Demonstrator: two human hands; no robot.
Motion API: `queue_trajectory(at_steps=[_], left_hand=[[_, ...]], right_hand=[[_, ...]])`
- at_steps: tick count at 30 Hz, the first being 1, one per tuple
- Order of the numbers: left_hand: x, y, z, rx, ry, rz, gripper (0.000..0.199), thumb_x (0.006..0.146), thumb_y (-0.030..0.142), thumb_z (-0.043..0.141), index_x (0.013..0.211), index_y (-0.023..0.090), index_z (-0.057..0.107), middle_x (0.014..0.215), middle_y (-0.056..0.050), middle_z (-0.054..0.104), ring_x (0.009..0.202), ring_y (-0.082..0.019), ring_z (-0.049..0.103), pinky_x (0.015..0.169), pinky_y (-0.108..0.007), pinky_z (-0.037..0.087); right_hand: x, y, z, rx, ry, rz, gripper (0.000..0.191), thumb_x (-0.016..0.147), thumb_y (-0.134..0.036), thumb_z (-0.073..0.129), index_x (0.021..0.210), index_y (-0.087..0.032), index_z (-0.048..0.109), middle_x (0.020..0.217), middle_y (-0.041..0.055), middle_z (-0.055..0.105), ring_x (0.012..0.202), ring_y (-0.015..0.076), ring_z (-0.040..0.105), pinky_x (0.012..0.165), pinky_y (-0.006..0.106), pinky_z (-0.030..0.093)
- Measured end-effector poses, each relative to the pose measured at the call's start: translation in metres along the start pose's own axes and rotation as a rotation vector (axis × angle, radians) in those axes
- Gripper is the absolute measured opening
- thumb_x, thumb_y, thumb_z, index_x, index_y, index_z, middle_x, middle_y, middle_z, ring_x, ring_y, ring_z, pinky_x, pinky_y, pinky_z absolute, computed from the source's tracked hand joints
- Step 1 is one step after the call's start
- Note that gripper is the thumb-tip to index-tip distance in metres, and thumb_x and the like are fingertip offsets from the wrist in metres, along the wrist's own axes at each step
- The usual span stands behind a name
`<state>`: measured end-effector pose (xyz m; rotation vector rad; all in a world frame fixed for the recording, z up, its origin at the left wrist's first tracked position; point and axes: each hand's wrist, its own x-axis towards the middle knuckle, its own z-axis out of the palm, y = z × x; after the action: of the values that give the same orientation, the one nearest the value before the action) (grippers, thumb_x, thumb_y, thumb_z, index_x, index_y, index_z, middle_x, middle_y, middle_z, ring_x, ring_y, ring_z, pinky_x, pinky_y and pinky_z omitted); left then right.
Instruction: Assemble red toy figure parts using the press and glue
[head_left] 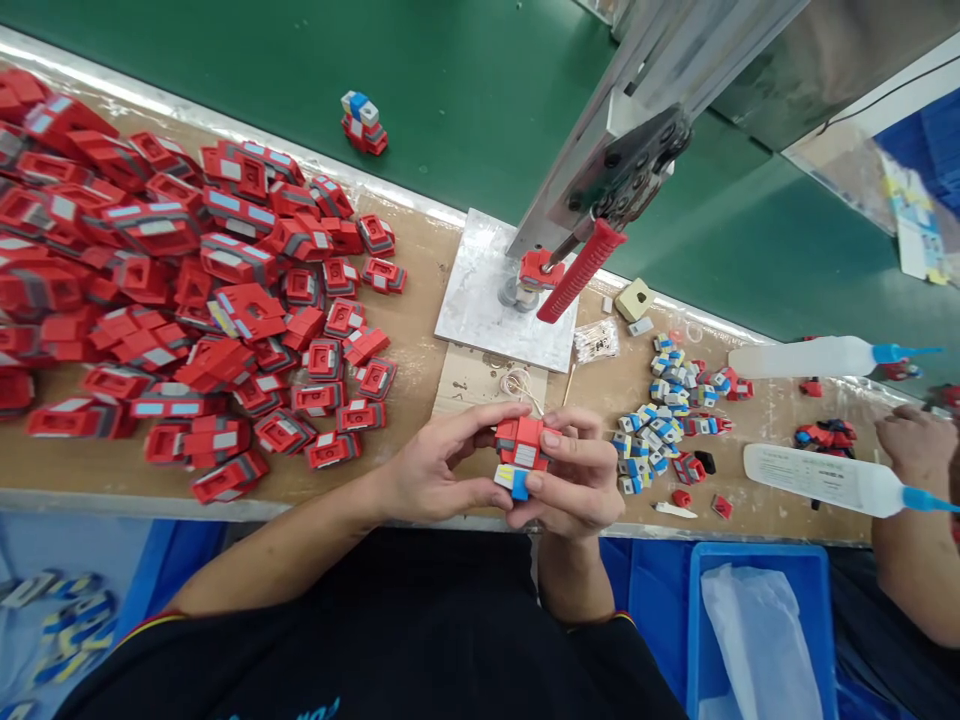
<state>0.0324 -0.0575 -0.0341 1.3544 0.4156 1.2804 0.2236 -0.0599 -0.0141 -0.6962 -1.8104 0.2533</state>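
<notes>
In front of my chest, both hands meet around one toy part. Its upper portion is a red block with grey stripes (521, 442); against its lower edge sits a small white, yellow and blue piece (513, 481). My left hand (435, 465) grips the left side between thumb and fingers. From the right, my right hand (577, 475) holds it, its thumb by the blue end and a finger on the red block. Whether the two pieces are joined I cannot tell. Just beyond my fingers lies a thin loop of string (516, 383) on a wooden board (465, 375).
A lever press with a red handle (581, 270) stands on a metal plate (472, 290). Heaped red toy parts (225, 300) cover the left. To the right are white-blue pieces (649, 440), cotton swabs (597, 340), squeeze bottles (825, 478) and another person's arm (911, 520).
</notes>
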Motion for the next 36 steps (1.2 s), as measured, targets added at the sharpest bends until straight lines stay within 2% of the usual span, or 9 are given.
queue_trajectory(at_steps=[9, 13, 17, 20, 23, 27, 30, 33, 36], left_hand=[[0.007, 0.002, -0.005, 0.187, 0.025, 0.106, 0.071, 0.093, 0.038, 0.086, 0.157, 0.023, 0.06, 0.129, -0.016, 0.081, 0.109, -0.024, 0.083, 0.092, -0.024, 0.068], [0.014, 0.021, -0.01, 0.432, -0.015, 0.105, 0.064, 0.094, 0.037, 0.086, 0.152, 0.021, 0.063, 0.12, -0.014, 0.082, 0.101, -0.022, 0.082, 0.091, -0.027, 0.067], [0.02, 0.052, -0.002, 0.673, -0.031, -0.01, 0.071, 0.091, 0.037, 0.089, 0.153, 0.023, 0.056, 0.12, -0.008, 0.082, 0.103, -0.022, 0.083, 0.095, -0.03, 0.068], [0.021, 0.065, 0.013, 0.761, 0.062, 0.036, 0.065, 0.087, 0.047, 0.091, 0.139, 0.024, 0.061, 0.11, -0.005, 0.081, 0.093, -0.021, 0.083, 0.087, -0.029, 0.069], [0.023, 0.066, 0.027, 0.758, 0.095, 0.163, 0.055, 0.086, 0.051, 0.09, 0.127, 0.022, 0.067, 0.099, -0.005, 0.081, 0.084, -0.02, 0.079, 0.082, -0.03, 0.068], [0.026, 0.061, 0.035, 0.721, 0.041, 0.278, 0.067, 0.083, 0.055, 0.091, 0.133, 0.018, 0.066, 0.11, -0.011, 0.084, 0.099, -0.025, 0.078, 0.093, -0.037, 0.068], [0.027, 0.056, 0.037, 0.712, 0.004, 0.278, 0.055, 0.089, 0.04, 0.091, 0.131, 0.014, 0.067, 0.12, -0.016, 0.082, 0.114, -0.028, 0.077, 0.103, -0.042, 0.065], [0.026, 0.053, 0.036, 0.701, -0.001, 0.272, 0.043, 0.09, 0.025, 0.086, 0.129, 0.015, 0.068, 0.121, -0.016, 0.083, 0.117, -0.028, 0.079, 0.105, -0.043, 0.065], [0.024, 0.052, 0.03, 0.722, -0.01, 0.309, 0.044, 0.093, 0.032, 0.086, 0.13, 0.016, 0.068, 0.122, -0.017, 0.082, 0.117, -0.028, 0.08, 0.103, -0.04, 0.067]], right_hand=[[-0.007, 0.006, 0.009, 0.118, 0.038, 0.03, 0.031, 0.081, -0.027, 0.094, 0.102, -0.04, 0.075, 0.116, 0.0018, 0.071, 0.108, 0.027, 0.068, 0.074, 0.044, 0.065], [-0.012, 0.01, 0.003, 0.209, -0.044, 0.208, 0.057, 0.083, -0.037, 0.094, 0.132, -0.047, 0.067, 0.124, 0.0034, 0.069, 0.11, 0.0261, 0.071, 0.086, 0.044, 0.066], [-0.011, 0.004, -0.015, 0.253, -0.213, 0.347, 0.076, 0.092, -0.048, 0.084, 0.158, -0.038, 0.048, 0.134, 0.0114, 0.067, 0.122, 0.0289, 0.072, 0.094, 0.043, 0.067], [-0.009, -0.006, -0.025, 0.163, -0.32, 0.385, 0.073, 0.093, -0.052, 0.08, 0.158, -0.035, 0.05, 0.128, 0.0123, 0.067, 0.119, 0.0302, 0.072, 0.096, 0.045, 0.066], [-0.01, -0.016, -0.024, 0.177, -0.254, 0.429, 0.069, 0.089, -0.066, 0.079, 0.145, -0.032, 0.059, 0.118, 0.0103, 0.066, 0.106, 0.0293, 0.072, 0.089, 0.043, 0.066], [-0.018, -0.023, -0.014, 0.286, -0.025, 0.486, 0.061, 0.089, -0.072, 0.075, 0.136, -0.036, 0.059, 0.114, 0.0069, 0.066, 0.102, 0.0263, 0.07, 0.088, 0.04, 0.063], [-0.025, -0.021, -0.009, 0.247, 0.047, 0.475, 0.06, 0.087, -0.073, 0.076, 0.131, -0.036, 0.057, 0.112, 0.0056, 0.066, 0.1, 0.0248, 0.072, 0.086, 0.038, 0.064], [-0.031, -0.018, -0.013, 0.204, 0.042, 0.472, 0.068, 0.082, -0.067, 0.085, 0.134, -0.036, 0.054, 0.114, 0.0055, 0.068, 0.102, 0.0244, 0.075, 0.086, 0.036, 0.066], [-0.028, -0.016, -0.026, 0.248, -0.118, 0.468, 0.086, 0.081, -0.07, 0.085, 0.15, -0.034, 0.047, 0.132, 0.0096, 0.07, 0.116, 0.0275, 0.076, 0.097, 0.039, 0.067]])
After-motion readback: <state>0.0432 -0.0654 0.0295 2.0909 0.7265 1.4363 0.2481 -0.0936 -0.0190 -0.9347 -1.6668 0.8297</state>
